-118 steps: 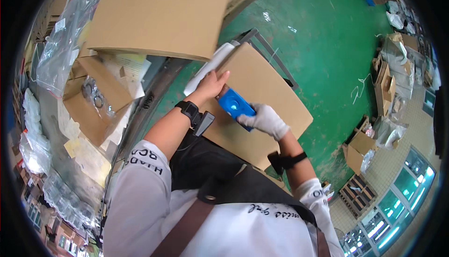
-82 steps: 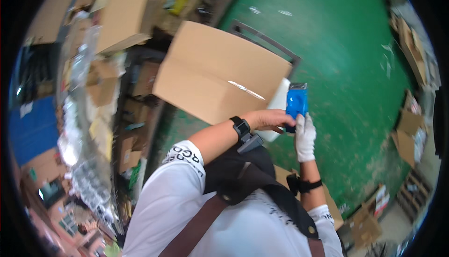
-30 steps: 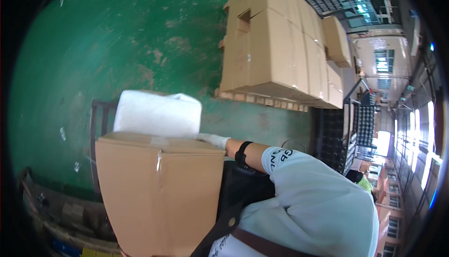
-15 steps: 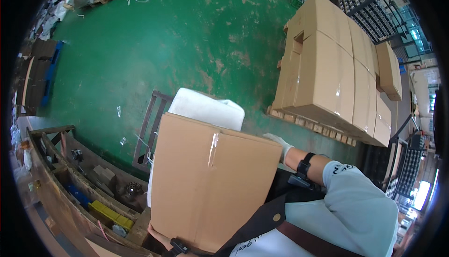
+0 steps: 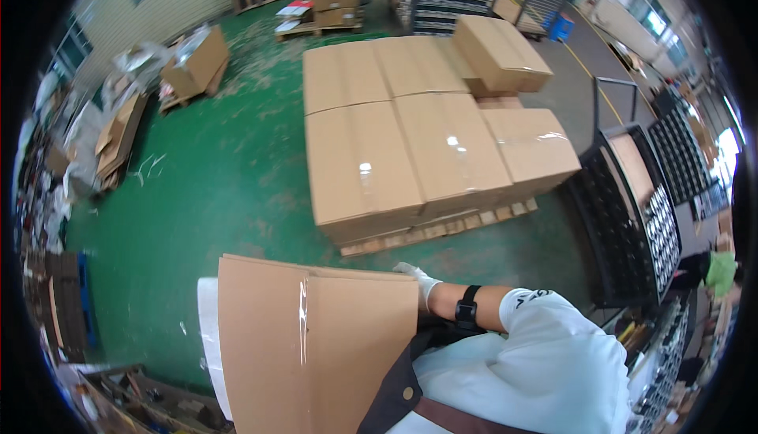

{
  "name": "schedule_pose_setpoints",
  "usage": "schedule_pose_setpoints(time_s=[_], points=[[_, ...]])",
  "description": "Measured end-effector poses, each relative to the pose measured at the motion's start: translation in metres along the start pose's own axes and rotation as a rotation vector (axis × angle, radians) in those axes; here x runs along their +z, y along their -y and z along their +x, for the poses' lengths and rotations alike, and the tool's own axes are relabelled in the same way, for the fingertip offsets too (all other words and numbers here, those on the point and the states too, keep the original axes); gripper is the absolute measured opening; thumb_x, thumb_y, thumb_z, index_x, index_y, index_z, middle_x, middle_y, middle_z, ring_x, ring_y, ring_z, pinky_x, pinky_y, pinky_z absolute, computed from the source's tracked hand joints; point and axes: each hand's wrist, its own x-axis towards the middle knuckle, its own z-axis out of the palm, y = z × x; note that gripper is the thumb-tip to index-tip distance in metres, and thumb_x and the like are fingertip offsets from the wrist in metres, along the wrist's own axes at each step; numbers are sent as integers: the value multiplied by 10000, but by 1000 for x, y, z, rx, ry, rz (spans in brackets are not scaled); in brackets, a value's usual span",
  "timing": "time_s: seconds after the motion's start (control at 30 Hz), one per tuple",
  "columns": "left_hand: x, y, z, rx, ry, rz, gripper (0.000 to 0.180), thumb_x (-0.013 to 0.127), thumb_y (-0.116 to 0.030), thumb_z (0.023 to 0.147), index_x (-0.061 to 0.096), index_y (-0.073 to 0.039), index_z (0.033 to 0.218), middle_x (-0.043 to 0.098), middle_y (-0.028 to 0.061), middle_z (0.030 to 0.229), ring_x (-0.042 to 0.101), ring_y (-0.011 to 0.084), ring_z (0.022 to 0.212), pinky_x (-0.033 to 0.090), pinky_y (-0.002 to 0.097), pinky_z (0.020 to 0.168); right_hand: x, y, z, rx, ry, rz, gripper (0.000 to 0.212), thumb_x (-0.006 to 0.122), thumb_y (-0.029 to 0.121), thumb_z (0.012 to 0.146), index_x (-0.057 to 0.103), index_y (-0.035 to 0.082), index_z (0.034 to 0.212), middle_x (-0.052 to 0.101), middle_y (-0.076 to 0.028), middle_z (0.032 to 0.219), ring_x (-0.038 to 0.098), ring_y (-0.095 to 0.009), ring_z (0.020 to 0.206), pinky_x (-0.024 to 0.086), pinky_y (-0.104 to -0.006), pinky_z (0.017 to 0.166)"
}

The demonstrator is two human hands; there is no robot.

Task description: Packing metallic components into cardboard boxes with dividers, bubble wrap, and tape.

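A large brown cardboard box (image 5: pixel 355 323) with a strip of clear tape is held up against my body. My right hand (image 5: pixel 424 285), in a white glove, grips its far right corner. A dark band is strapped round that forearm. The box hides part of the hand's fingers. My left hand is out of the picture. White padding-like material (image 5: pixel 210 331) shows along the left edge of the box, partly covered by it.
Ahead stand several taped cartons (image 5: pixel 410 146) stacked on a wooden pallet (image 5: pixel 442 229). Black racks (image 5: pixel 624 197) are at the right. Flattened cardboard (image 5: pixel 120 138) and plastic lie far left. A wooden trough (image 5: pixel 134 398) is at the lower left, on the green floor's edge.
My view has swung right and up, so the pallet stack now lies straight ahead. The box has come along with me, my right hand still on its corner. My left hand has left the picture.
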Motion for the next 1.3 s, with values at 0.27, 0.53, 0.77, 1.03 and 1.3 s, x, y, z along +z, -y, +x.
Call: schedule_pose_setpoints(time_s=[0.27,0.53,0.77,1.03,1.3], points=[[141,83,-92,1,50,99,446,404,-447,912,588,-71,1066,611,52,1075,552,196,1013,431,326,877,-192,111,-50,-211,192,-277,312,407,322,922,573,58,938,646,-144,911,618,-298,818,504,-393,755],[270,197,-208,43,-63,189,435,411,-435,915,584,-71,1078,610,53,1088,548,194,1024,429,317,887,-368,270,-73,-76,161,209,376,372,333,918,584,29,980,650,-165,975,619,-308,857,502,-411,798],[429,306,-281,-121,87,149,485,348,-462,925,572,-61,1081,617,77,1045,591,209,970,486,335,799,-556,364,-143,-217,44,350,347,329,249,931,584,18,971,649,-158,982,613,-294,890,500,-398,789],[521,410,-368,-254,-41,82,539,391,-475,894,568,-26,1134,611,101,1104,583,245,1003,471,334,845,-691,431,-187,-293,17,254,415,295,304,966,546,36,1159,590,-159,1192,559,-301,1091,451,-431,924],[598,464,-389,-184,-93,49,498,413,-460,891,588,-42,1098,618,84,1086,591,233,982,481,340,835,-729,529,-164,-273,64,103,467,234,338,986,508,66,1249,533,-145,1294,510,-306,1173,408,-440,987]])
